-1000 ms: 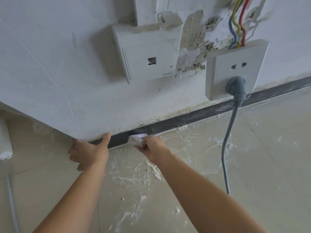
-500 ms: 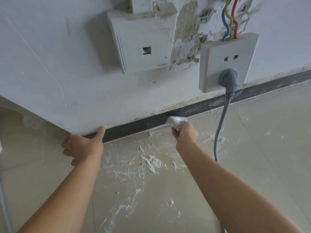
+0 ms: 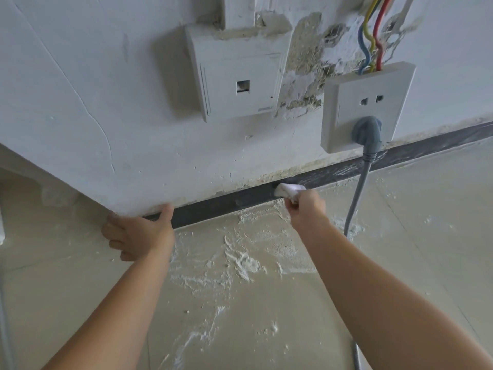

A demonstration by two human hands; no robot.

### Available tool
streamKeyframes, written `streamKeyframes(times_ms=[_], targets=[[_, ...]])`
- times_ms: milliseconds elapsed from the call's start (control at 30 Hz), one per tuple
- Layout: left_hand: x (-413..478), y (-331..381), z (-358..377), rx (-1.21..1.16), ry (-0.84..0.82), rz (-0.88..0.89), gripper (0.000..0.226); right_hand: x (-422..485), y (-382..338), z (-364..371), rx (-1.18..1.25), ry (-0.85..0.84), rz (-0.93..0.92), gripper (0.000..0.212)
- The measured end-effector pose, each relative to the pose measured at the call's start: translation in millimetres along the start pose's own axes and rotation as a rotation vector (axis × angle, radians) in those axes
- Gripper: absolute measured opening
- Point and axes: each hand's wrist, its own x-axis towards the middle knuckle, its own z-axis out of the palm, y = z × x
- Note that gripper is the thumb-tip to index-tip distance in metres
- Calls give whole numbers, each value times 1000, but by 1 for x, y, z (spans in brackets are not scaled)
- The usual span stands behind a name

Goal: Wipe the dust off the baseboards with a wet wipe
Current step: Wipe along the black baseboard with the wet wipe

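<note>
A person's two bare arms reach toward the foot of a white plastered wall (image 3: 93,145), seen from above. A dark baseboard (image 3: 226,206) runs along the bottom of the wall, rising to the right. The right hand (image 3: 306,206) is closed around a crumpled white wet wipe (image 3: 289,189), pressing it against the baseboard about midway along the visible strip. To the left of the wipe the strip looks clean and dark; to its right it is streaked with pale dust. The left hand (image 3: 138,236) grips the wall's outer corner, thumb resting on the baseboard's end, fingers curled around the edge and holding nothing else. White powder (image 3: 240,260) is smeared over the beige floor tiles between the arms. On the wall above sit a blank cover plate (image 3: 240,86) and a socket (image 3: 365,105) with a grey plug (image 3: 366,132) whose cable hangs to the floor just right of the right hand.
</note>
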Motion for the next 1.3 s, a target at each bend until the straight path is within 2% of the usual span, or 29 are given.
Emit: streamKeyframes(times_ms=[33,100,200,300,367,467,567,767,800,867,933,1000,1133,1233,1300], targets=[[-11,0,5,-40,-5,-4,101,1,0,-8,-45,-19,-16,29],[-40,1,18,-76,-94,-17,99,-3,6,-17,-140,-88,89,28],[-72,13,42,-43,-355,-106,88,-17,21,-27,-628,-234,120,26],[-89,41,57,-143,-617,-217,61,-31,7,-45,-1118,-409,-44,13],[-95,58,61,-230,-703,-230,52,-44,-16,-60,-1393,-574,-78,17],[-98,75,70,-243,-760,-243,53,-61,-51,-79,-1658,-683,65,17],[-100,83,79,-279,-769,-238,52,-64,-81,-92,-1805,-625,134,18],[-105,97,100,-234,-766,-202,46,-41,-140,-119,-1978,-436,-14,17],[-106,99,99,-213,-771,-209,39,-34,-146,-121,-2003,-381,-47,16],[-103,102,93,-177,-788,-207,12,-20,-153,-117,-2089,-316,-147,16],[-99,106,90,-144,-785,-224,10,1,-150,-110,-2043,-324,-236,23],[-97,110,89,-113,-784,-250,14,28,-137,-100,-1838,-354,-209,21],[-103,108,100,-87,-675,-247,26,58,-95,-73,-1283,-460,2,23],[-111,98,110,-95,-589,-195,45,59,-62,-58,-1018,-484,159,22],[-111,92,113,-102,-550,-157,50,60,-48,-48,-806,-512,299,23]])
